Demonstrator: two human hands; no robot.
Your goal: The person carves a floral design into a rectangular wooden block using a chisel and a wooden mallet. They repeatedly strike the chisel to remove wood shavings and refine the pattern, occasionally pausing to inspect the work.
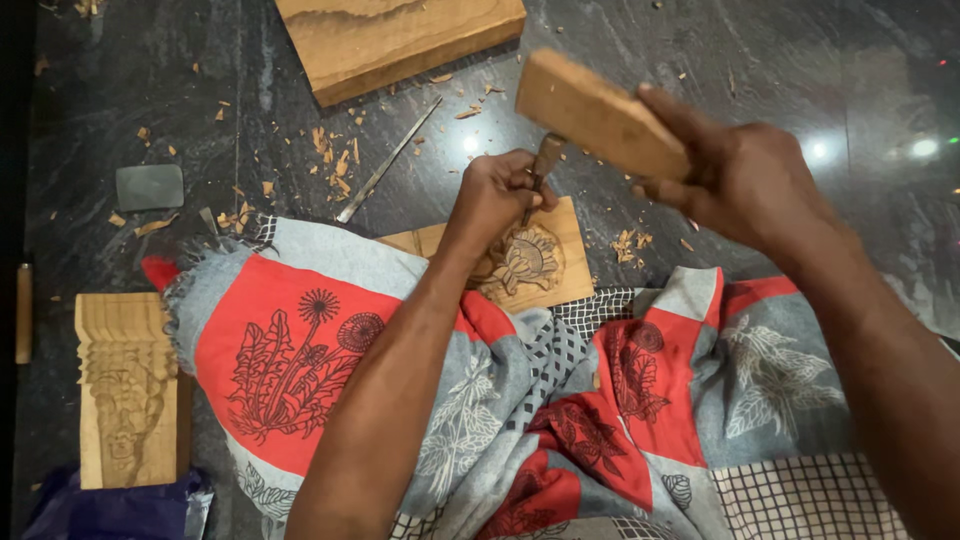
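Head view: two hands carving a flower into a small wooden panel on a dark stone floor.

The left hand (492,195) has its fingers wrapped tight around a chisel (543,165), whose tip meets the carved panel (530,262) just below the knuckles. The right hand (740,180) grips a wooden mallet block (596,112), raised just above the chisel's handle end. A patterned red and grey cloth (320,350) covers the lap.
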